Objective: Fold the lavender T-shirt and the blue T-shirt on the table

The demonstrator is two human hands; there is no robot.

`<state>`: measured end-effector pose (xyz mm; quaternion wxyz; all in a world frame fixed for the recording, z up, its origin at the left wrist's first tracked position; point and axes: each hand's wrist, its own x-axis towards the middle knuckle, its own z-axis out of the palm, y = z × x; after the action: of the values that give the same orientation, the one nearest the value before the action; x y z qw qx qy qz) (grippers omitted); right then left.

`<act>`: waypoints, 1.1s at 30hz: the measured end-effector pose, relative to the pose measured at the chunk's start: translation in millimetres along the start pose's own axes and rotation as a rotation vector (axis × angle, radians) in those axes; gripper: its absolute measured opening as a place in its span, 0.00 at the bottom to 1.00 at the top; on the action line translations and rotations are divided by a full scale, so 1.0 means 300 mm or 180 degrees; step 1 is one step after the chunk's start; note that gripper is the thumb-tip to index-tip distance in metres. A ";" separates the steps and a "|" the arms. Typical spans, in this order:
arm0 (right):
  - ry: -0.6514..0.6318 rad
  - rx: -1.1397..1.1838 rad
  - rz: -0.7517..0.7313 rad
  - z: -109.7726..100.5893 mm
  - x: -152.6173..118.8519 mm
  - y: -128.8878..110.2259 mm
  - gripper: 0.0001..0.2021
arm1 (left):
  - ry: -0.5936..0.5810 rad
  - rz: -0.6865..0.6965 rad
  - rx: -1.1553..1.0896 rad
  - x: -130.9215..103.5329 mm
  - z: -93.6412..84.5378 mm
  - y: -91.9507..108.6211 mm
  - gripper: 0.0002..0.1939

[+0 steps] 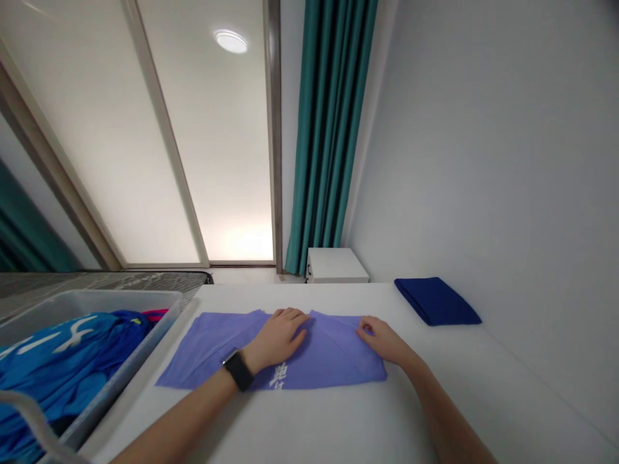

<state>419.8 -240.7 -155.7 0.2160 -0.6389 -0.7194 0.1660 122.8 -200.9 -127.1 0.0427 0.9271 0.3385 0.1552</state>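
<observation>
A: Here you are, left hand (pixel 279 335) lying flat on the purple garment (pixel 333 364), fingers together, thumb out to the side, nothing pinched in that grip

B: And there's your right hand (pixel 383 338) at the garment's far right corner, thumb and forefinger curled into a narrow ring! Whether cloth is caught in that grip, I can't tell

A: The garment is spread across the worktop (pixel 329 425) straight ahead of you, white print (pixel 279 376) at its near edge, the bin (pixel 126 378) of blue clothes (pixel 72 361) off left, the folded navy cloth (pixel 438 301) off right

B: Diagonal creases run through it, so I'd judge you're at the smoothing and squaring step

A: Then the next move calls for a sure pinch at that corner, your left palm pressing lightly so nothing slides
</observation>
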 end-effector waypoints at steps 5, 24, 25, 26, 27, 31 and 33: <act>0.0255 0.0207 -0.0058 0.010 -0.005 -0.001 0.09 | 0.0025 0.0080 0.0077 0.149 0.075 0.029 0.18; 0.0478 -0.0011 -0.0313 0.072 0.023 0.020 0.16 | 0.0221 -0.0380 -0.0140 0.244 0.169 -0.030 0.07; 0.0503 0.0001 -0.0333 0.075 0.025 0.024 0.16 | 0.0223 -0.0375 -0.0122 0.244 0.172 -0.030 0.07; 0.0532 0.0009 -0.0351 0.077 0.028 0.029 0.16 | 0.0223 -0.0367 -0.0105 0.244 0.177 -0.031 0.07; 0.0562 0.0012 -0.0369 0.080 0.031 0.035 0.16 | 0.0223 -0.0357 -0.0085 0.244 0.181 -0.031 0.07; 0.0602 -0.0062 -0.0354 0.084 0.037 0.061 0.17 | 0.0260 -0.0291 0.0074 0.238 0.194 -0.030 0.07; 0.0590 -0.0174 -0.0309 0.079 0.034 0.063 0.17 | 0.0288 -0.0274 0.0149 0.231 0.190 -0.030 0.07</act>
<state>422.6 -227.3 -184.5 0.2718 -0.6216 -0.7307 0.0758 185.4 -148.1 -164.7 0.0123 0.9045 0.3832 0.1869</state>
